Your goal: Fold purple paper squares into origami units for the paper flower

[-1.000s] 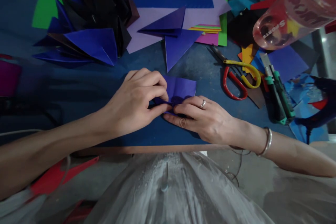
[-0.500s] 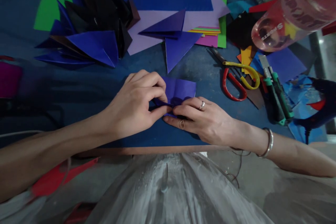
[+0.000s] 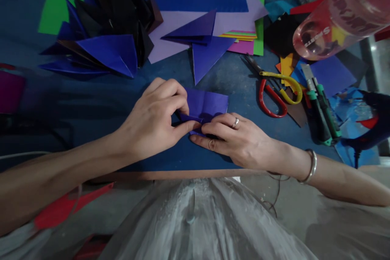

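Note:
A small folded piece of purple paper (image 3: 210, 103) lies on the blue table top (image 3: 100, 101) near its front edge. My left hand (image 3: 155, 120) is curled over the paper's left side, its fingers and thumb pinching a fold. From the right, my right hand (image 3: 240, 140), with a ring on one finger, pins the lower edge of the paper flat against the table with its fingers pressed together. The two hands meet at the paper's lower left corner and cover that part of it.
A fan of folded blue and black paper triangles (image 3: 103, 36) sits at the back left. Two purple triangles (image 3: 201, 44) lie behind the hands. Red and yellow scissors (image 3: 276, 89), a green utility knife (image 3: 319, 105), a pink bottle (image 3: 338, 12) and loose coloured sheets crowd the right.
My left hand's fingers have drawn back slightly to the left, so a little more of the purple paper shows. My right hand has stayed in place.

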Demonstrator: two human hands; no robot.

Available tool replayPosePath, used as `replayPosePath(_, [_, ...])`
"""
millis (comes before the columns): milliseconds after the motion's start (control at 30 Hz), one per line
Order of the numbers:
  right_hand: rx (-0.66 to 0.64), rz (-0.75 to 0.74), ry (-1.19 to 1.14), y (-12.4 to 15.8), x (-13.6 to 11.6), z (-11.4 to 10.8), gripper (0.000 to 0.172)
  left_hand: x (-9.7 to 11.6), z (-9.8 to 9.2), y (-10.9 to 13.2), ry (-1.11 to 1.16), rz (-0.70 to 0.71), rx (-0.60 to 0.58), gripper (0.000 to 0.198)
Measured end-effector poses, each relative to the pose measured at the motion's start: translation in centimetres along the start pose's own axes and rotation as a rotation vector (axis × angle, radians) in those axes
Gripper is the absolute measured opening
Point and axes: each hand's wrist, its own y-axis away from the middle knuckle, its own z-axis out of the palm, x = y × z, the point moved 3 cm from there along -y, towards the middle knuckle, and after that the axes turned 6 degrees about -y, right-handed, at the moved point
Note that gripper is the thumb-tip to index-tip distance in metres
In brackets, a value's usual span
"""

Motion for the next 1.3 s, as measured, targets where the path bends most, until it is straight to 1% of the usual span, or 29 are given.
replayPosePath(100, [-0.008,0.007,-0.001,0.0,0.0,-0.1,0.041,-0.2,0.0,0.0,-0.036,0.019,0.002,0.019])
replayPosePath(267, [-0.007,0.011,0.007,0.0,0.0,-0.1,0.043,-0.6,0.0,0.1,-0.048,0.001,-0.012,0.021])
replayPosePath(367, [-0.016,0.012,0.010,0.0,0.0,-0.1,0.044,-0.9,-0.2,0.1,-0.011,-0.027,-0.012,0.025])
replayPosePath(533, [-0.018,0.005,0.009,0.1,0.1,0.0,0.043,-1.1,-0.4,0.1,0.073,-0.051,-0.064,0.025])
replayPosePath(700, [-0.017,0.021,0.001,0.1,0.0,0.1,0.043,-1.1,-0.7,0.2,0.117,-0.050,-0.038,0.035])
replayPosePath(933, [-0.016,0.027,-0.030,0.1,0.0,0.0,0.041,-1.3,-0.8,-0.1,0.128,-0.028,-0.042,0.036])
replayPosePath(1100, [-0.020,0.029,-0.029,0.1,0.1,0.1,0.042,-1.2,-0.9,-0.2,0.128,-0.023,-0.067,0.034])
replayPosePath(1200, [-0.015,0.029,-0.028,0.1,0.0,0.1,0.042,-1.2,-0.9,-0.2,0.125,0.013,-0.071,0.032])
replayPosePath(1300, [-0.010,0.029,-0.025,0.2,0.0,0.1,0.043,-1.2,-0.7,-0.4,0.068,0.067,-0.060,0.034])
